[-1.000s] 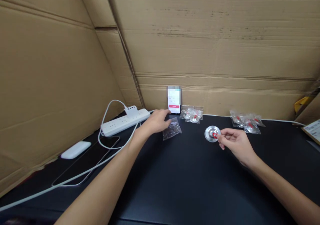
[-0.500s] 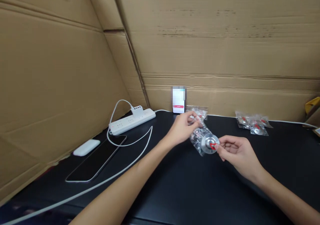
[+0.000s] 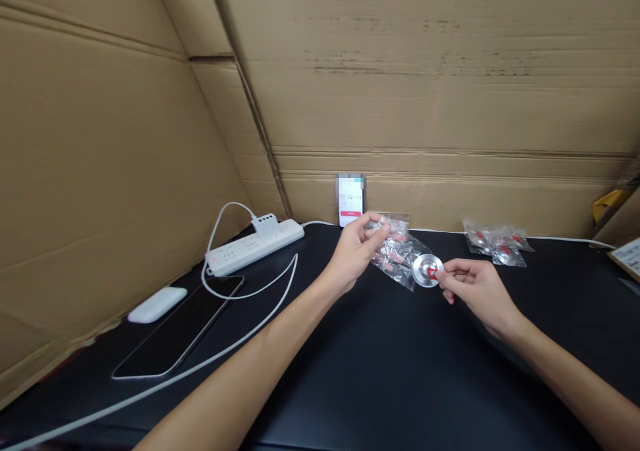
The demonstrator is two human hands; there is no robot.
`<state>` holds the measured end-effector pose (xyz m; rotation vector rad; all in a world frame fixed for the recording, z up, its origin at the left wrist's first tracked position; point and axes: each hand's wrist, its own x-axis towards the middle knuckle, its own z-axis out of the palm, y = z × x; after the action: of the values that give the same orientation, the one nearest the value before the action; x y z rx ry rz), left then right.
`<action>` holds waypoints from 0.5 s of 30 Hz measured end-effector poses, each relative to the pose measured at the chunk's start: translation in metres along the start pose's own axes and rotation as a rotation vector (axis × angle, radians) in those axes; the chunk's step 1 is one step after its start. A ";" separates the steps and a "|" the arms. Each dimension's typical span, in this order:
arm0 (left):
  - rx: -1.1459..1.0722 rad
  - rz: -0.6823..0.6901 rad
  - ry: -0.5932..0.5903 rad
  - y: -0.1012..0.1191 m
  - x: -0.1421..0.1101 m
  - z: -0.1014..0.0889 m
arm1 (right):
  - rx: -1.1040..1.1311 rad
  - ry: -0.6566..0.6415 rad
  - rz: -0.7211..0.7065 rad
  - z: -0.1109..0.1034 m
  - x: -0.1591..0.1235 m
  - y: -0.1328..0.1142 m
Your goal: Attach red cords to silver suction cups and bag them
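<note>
My left hand point(image 3: 357, 247) is closed in a pinch on a clear plastic bag point(image 3: 397, 264), which hangs crinkled toward the right with fingers showing through it. My right hand point(image 3: 475, 291) grips a round silver metal disc point(image 3: 424, 269) by the red loop point(image 3: 433, 273) at its middle. The disc's shiny face is turned toward me. Its left edge meets the bag's right end; whether they touch I cannot tell. Beyond my left hand lies more clear packaging point(image 3: 395, 217), partly hidden.
Several bagged silver discs with red parts point(image 3: 500, 244) lie at the back right. A phone point(image 3: 351, 201) stands against the cardboard wall point(image 3: 425, 117). On the left are a power strip point(image 3: 255, 244), a dark phone point(image 3: 175, 331), a white case point(image 3: 157, 304) and a looping white cable point(image 3: 240, 344).
The disc has come slightly up and right, clear of most of the bag it overlapped before. The bag is now spread out flatter. The whole view has shifted a little.
</note>
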<state>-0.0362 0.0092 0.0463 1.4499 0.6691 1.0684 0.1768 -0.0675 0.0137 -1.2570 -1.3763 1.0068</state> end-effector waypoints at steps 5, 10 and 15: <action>0.019 -0.020 0.038 0.003 0.000 0.001 | 0.044 -0.021 0.044 -0.001 0.000 0.001; 0.002 -0.001 -0.005 0.001 -0.003 0.007 | 0.047 -0.035 0.018 0.001 0.000 -0.002; -0.045 -0.031 -0.071 -0.003 -0.008 0.016 | -0.003 -0.018 -0.014 0.002 -0.001 -0.005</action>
<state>-0.0246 -0.0042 0.0423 1.4275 0.6113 0.9972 0.1736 -0.0690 0.0177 -1.2412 -1.3993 1.0092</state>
